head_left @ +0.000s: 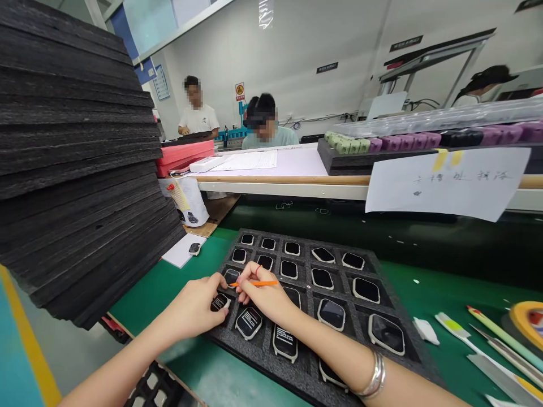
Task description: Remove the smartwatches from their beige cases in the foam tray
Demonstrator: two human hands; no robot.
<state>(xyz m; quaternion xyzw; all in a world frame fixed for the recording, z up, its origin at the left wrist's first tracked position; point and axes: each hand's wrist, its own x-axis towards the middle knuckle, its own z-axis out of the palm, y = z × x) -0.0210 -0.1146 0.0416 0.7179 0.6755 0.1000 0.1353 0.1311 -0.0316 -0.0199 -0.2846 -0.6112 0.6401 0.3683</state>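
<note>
A dark grey foam tray [307, 288] holds rows of smartwatch cases with black screens and pale frames. My left hand [197, 305] curls around a smartwatch [220, 302] at the tray's left edge, thumb at its lower corner; small white text shows on its screen. My left index fingertip lies close to another smartwatch [231, 277] just above. Pinched in my right hand [261, 285] is a thin orange stick [258, 284], its tip pointing left at that upper watch. Near my right wrist, a lit smartwatch [249, 323] sits tilted in its slot. My right forearm hides part of the tray.
Tall stacked black foam sheets [80, 164] rise at left. A loose watch [194, 249] lies by white paper [180, 251]. At right are a toothbrush [456, 328], tools and yellow tape [528, 322]. A shelf [280, 183] crosses behind; several people are beyond.
</note>
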